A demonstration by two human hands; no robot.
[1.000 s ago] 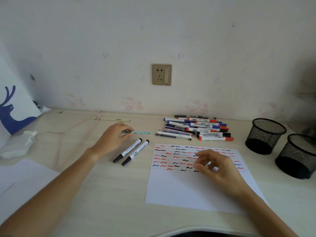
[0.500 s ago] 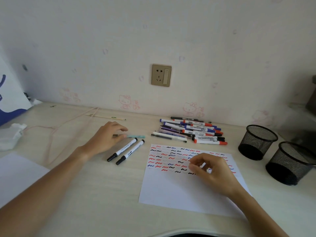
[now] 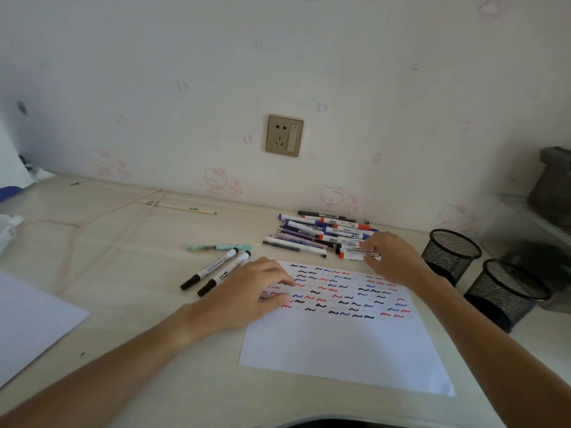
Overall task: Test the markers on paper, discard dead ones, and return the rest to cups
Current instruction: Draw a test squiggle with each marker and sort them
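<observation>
Under right hand [image 3: 390, 257] — marker [image 3: 355, 254] lying crosswise, red end left.

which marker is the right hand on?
The red-capped marker at the pile's near edge, closest to the paper; the right hand grips its barrel. The other markers in the pile lie untouched.

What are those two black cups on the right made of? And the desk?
The two black cups look like matte black wire mesh, probably metal: you can see through their walls. The desk looks like pale wood-grain laminate, judging by faint streaks and a smooth sheen.
</observation>
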